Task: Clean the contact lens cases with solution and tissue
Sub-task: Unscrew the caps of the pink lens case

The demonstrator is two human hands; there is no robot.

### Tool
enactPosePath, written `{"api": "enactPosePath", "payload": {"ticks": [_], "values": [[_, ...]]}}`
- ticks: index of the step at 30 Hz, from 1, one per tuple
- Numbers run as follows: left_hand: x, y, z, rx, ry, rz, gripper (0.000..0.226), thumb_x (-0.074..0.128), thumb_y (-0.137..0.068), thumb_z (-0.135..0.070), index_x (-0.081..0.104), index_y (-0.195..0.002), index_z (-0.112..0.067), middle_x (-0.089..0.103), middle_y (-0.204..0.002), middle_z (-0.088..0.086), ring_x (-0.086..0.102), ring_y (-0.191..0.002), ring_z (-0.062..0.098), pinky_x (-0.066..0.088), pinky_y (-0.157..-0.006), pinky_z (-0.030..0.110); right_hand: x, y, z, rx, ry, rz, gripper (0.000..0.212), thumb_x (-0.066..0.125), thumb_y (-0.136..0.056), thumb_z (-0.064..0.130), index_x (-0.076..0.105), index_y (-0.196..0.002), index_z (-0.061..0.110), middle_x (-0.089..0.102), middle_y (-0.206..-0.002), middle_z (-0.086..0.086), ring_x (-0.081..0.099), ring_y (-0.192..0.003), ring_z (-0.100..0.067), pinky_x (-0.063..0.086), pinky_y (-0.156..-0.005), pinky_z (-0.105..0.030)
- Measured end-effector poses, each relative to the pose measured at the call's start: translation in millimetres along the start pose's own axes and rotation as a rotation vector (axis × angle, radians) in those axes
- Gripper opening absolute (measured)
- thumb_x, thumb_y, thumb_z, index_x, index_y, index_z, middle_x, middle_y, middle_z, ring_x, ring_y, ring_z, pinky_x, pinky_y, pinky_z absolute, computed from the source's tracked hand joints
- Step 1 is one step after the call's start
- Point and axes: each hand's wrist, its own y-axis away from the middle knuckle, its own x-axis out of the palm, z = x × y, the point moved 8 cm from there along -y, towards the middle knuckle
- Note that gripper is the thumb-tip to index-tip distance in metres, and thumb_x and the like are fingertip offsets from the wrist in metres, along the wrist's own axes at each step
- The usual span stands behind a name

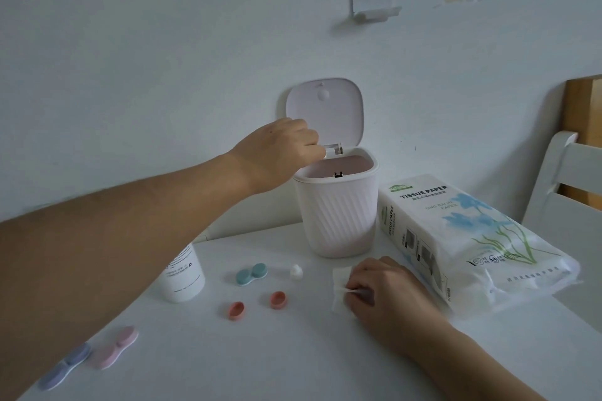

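Head view: a small clear case body [333, 150] is held over the open pink bin [337, 205], pinched in the grip of the left hand [283, 153], seemingly so that liquid can be tipped out of it, though no liquid can be made out. A white tissue [340, 286] is pinched between the fingers of the right hand [384, 290], which rests on the white surface [293, 352] just beside the tissue pack [462, 238].

Two salmon caps [257, 304] are seen lying loose in front of the bin, near a teal case [251, 273] and a small white bottle cap [296, 271]. A purple case [65, 366] and a pink case [114, 348] are set well apart at the near left, apparently not yet opened. The solution bottle [184, 273] is partly hidden behind the left forearm.

The emptying step is judged to be in hand; next, the case body would need to be brought back to the tissue and wiped dry, then recapped.

"TISSUE PAPER" is printed on the pack; the smaller lines beneath it and the bottle's label are too fine to be read.
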Motion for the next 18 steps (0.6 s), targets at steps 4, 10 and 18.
{"api": "enactPosePath", "payload": {"ticks": [4, 10, 18], "values": [[4.0, 1.5, 18.1, -0.229, 0.234, -0.01, 0.014, 0.061, -0.088, 0.004, 0.069, -0.092, -0.006, 0.064, -0.084, 0.01, 0.055, -0.078, 0.032, 0.048, -0.071, 0.046, -0.8, 0.0, 1.0, -0.004, 0.013, 0.006, 0.015, 0.061, -0.088, 0.036, 0.071, -0.089, 0.024, 0.063, -0.096, 0.018, 0.048, -0.094, -0.006, 0.043, -0.084, -0.026], [9.9, 34.4, 43.9, -0.883, 0.933, -0.235, 0.011, 0.076, -0.084, -0.015, 0.069, -0.092, -0.018, 0.071, -0.084, -0.009, 0.059, -0.065, 0.0, 0.047, -0.064, 0.014, -2.6, 1.1, 1.7, -0.016, -0.009, -0.002, 0.013, 0.063, -0.087, 0.034, 0.071, -0.086, 0.023, 0.062, -0.09, 0.018, 0.047, -0.09, -0.005, 0.043, -0.08, -0.026], [7.0, 122.5, -4.5, -1.15, 1.362, -0.292, 0.017, 0.078, -0.07, -0.035, 0.076, -0.084, -0.025, 0.076, -0.077, 0.003, 0.059, -0.064, 0.009, 0.048, -0.069, 0.029, -19.0, 2.3, 10.3, 0.002, -0.144, -0.135, 0.007, 0.075, -0.084, 0.014, 0.075, -0.082, 0.02, 0.069, -0.086, 0.009, 0.062, -0.088, -0.013, 0.049, -0.082, -0.028]]}}
